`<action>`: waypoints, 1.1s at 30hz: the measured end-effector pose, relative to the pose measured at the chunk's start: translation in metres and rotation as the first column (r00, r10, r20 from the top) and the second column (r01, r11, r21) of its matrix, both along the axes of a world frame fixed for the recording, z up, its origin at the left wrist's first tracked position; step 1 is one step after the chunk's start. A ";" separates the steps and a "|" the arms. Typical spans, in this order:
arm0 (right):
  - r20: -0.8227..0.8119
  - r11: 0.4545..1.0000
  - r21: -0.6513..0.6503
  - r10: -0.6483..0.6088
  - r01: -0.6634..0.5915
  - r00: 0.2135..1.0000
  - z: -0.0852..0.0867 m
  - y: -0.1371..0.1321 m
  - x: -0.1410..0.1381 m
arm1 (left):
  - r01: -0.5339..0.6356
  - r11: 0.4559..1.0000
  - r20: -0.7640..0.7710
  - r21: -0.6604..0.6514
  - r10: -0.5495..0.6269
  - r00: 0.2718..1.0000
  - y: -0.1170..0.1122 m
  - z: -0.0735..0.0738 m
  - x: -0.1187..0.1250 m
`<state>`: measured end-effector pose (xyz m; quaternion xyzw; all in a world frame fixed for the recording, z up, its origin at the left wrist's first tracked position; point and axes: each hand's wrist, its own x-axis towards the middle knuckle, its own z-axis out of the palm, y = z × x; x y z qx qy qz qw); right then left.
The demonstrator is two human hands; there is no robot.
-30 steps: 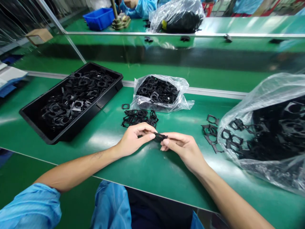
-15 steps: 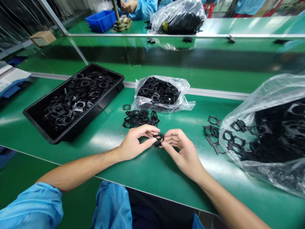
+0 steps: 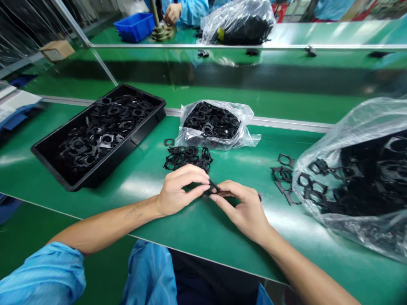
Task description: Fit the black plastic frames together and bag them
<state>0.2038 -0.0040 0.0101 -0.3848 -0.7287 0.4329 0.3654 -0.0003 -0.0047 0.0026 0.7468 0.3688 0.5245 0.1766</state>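
Between both hands, just above the green table [image 3: 178,250], is a small black plastic frame [image 3: 214,186] with a round opening. My left hand [image 3: 181,188] pinches its left side between thumb and fingers. On the opposite side, my right hand [image 3: 243,205] grips it with thumb and fingertips. The frame is tilted, and fingers cover part of it. A pile of black rings and frames [image 3: 184,157] lies just beyond my left hand. A small dark piece [image 3: 260,197] shows partly behind my right hand.
A black tray [image 3: 71,186] full of black parts stands on the left. A clear bag [image 3: 248,140] of rings sits at the back. Loose square frames [image 3: 282,174] lie beside a large open bag [image 3: 313,127] on the right. Across the divider, a co-worker's hand [image 3: 173,13] is near a blue bin [image 3: 135,29].
The black frame has tipped to a more edge-on angle. My right hand has lowered slightly and its fingers have closed in on the frame. The co-worker's hand has moved down.
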 end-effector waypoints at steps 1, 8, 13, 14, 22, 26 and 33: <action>0.003 1.000 0.031 0.000 0.000 1.000 0.000 0.000 0.000 | -0.007 1.000 -0.002 0.023 0.007 1.000 0.000 -0.001 0.000; 0.038 0.979 0.203 0.024 -0.031 0.999 0.000 0.000 -0.002 | 0.006 0.997 -0.039 0.076 -0.003 0.999 -0.002 0.000 0.003; 0.008 0.972 0.230 0.041 -0.042 0.999 0.001 -0.002 -0.004 | 0.002 0.997 -0.011 0.077 -0.001 1.000 -0.002 0.000 0.003; 0.002 0.972 0.232 0.041 -0.040 0.999 0.001 -0.003 -0.004 | -0.003 0.997 -0.006 0.079 0.003 1.000 -0.002 0.000 0.003; 0.023 0.975 0.218 0.038 -0.042 0.999 0.003 -0.006 -0.005 | 0.001 0.995 -0.028 0.095 0.001 1.000 -0.002 0.001 0.004; 0.032 0.976 0.211 0.041 -0.047 0.999 0.003 -0.005 -0.005 | 0.017 0.997 -0.035 0.076 -0.014 0.999 -0.002 0.001 0.003; 0.039 0.975 0.208 0.069 -0.076 0.997 0.004 -0.003 -0.003 | 0.130 0.967 0.151 -0.220 -0.098 0.984 0.000 -0.003 0.002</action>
